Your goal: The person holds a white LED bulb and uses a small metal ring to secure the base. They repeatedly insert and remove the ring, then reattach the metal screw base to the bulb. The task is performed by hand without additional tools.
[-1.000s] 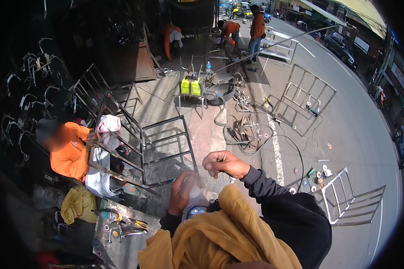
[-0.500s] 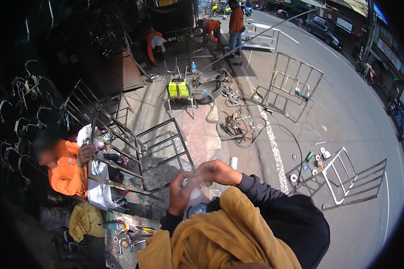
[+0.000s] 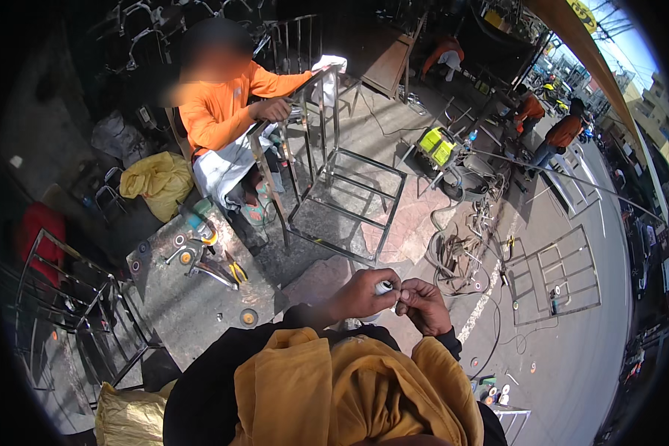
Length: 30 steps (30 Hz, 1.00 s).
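I've got a small white cylinder in my left hand. Its pale, smooth end pokes up between my thumb and bent fingers, and a darker mark shows on its side just below that. The rest of it is hidden inside my grip. It sits at the right edge of that fist, just beside the pinched fingertips of my right hand; whether they hold some tiny piece, I can't make out.

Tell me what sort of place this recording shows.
Probably an outdoor, roadside metalworking area: a co-worker grips a metal frame, a power tool lies on a work surface, and a road runs along the right.
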Motion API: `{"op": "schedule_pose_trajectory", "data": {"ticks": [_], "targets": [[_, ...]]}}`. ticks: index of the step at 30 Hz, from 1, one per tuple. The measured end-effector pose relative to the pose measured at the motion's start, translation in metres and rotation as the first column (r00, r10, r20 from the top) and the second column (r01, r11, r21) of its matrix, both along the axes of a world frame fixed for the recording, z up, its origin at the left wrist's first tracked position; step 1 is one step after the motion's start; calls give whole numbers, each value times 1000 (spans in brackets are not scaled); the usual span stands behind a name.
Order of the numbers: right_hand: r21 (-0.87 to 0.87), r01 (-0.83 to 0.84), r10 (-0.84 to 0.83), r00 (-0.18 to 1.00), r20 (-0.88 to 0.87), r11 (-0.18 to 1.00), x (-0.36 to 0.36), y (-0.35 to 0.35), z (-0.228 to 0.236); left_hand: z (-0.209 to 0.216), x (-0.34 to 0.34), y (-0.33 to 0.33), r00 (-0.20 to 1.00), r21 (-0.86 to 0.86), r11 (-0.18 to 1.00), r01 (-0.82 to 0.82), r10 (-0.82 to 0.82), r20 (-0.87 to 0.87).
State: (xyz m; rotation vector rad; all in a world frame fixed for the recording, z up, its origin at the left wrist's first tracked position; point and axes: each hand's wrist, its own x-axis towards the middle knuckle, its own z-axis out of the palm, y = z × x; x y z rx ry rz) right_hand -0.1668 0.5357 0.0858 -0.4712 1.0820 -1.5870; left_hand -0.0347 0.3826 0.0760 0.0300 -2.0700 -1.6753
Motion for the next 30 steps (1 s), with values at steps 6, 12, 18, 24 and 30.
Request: {"op": "schedule_pose_trajectory", "data": {"ticks": [6, 12, 18, 24, 30], "targets": [[37, -24, 39, 869, -492, 999, 18, -32, 25, 5, 25, -19, 982, 89, 978, -187, 187, 16], [-141, -194, -57, 386, -921, 971, 25, -69, 54, 24, 51, -28, 985, 470, 868, -159, 106, 137], [-267, -371, -184, 244, -952, 890, 29, -83, 68, 39, 63, -28, 988, 626, 765, -152, 124, 90], [-323, -403, -260, 202, -944, 857, 27, -86, 67, 46, 61, -19, 987, 744, 649, -156, 128, 95], [-291, -381, -209, 244, -947, 878, 10, -77, 79, 57, 44, -18, 994, 740, 664, -109, 80, 75]]}}
